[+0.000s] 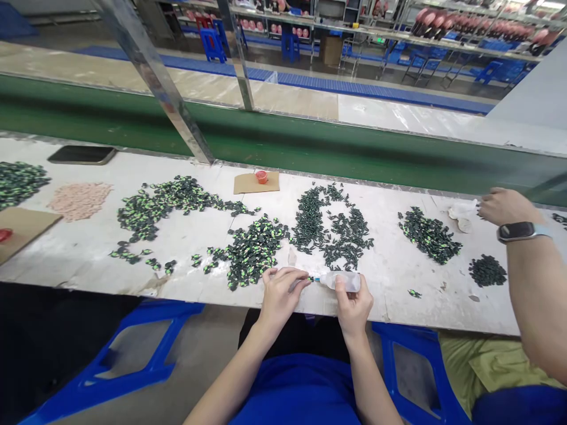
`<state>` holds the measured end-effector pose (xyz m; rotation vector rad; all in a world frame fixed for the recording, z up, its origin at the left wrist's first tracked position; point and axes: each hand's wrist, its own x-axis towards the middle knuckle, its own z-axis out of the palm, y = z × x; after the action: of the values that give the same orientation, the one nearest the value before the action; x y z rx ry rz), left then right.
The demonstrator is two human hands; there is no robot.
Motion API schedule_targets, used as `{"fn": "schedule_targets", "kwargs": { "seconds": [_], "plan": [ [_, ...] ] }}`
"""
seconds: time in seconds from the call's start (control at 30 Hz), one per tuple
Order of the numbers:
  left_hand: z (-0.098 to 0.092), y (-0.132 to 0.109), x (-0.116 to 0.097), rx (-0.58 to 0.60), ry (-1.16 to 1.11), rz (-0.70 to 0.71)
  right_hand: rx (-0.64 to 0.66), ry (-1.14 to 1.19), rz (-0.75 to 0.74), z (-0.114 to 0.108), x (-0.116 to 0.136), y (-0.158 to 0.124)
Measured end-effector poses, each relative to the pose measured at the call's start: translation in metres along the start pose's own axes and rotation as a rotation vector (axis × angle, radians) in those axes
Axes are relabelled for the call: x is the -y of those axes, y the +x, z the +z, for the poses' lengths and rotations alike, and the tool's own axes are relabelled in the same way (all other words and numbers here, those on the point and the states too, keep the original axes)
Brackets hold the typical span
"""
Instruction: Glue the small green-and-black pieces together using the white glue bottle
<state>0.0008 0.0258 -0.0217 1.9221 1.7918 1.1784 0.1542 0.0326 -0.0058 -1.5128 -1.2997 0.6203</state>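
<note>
Pinch grip on soft translucent bottle (343,281)

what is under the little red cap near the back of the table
The red cap sits on a flat piece of brown cardboard, which lies on the white table. Whatever is beneath the cardboard or inside the cap cannot be seen.

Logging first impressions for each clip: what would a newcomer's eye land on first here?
Probably the heaps of small green-and-black pieces spread along the white table. At the near edge, the right hand holds a small clear bottle with its tip towards the left hand, which pinches something too small to tell. At far right, a co-worker's hand with a wristwatch reaches onto the table.
</note>
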Motion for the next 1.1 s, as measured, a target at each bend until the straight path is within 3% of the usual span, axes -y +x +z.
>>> {"fn": "schedule_targets", "kwargs": {
  "seconds": [0.73, 0.93, 1.1],
  "plan": [
    [0.000, 0.000, 0.000, 0.030, 0.020, -0.039, -0.018, -0.023, -0.040, -0.001, 0.001, 0.000],
    [0.000, 0.001, 0.001, 0.054, 0.029, -0.046, -0.099, 0.147, 0.009, -0.003, -0.010, -0.001],
    [0.002, 0.003, 0.000, 0.091, 0.088, -0.022, -0.085, 0.211, -0.126, 0.000, -0.006, -0.002]
  ]
}}
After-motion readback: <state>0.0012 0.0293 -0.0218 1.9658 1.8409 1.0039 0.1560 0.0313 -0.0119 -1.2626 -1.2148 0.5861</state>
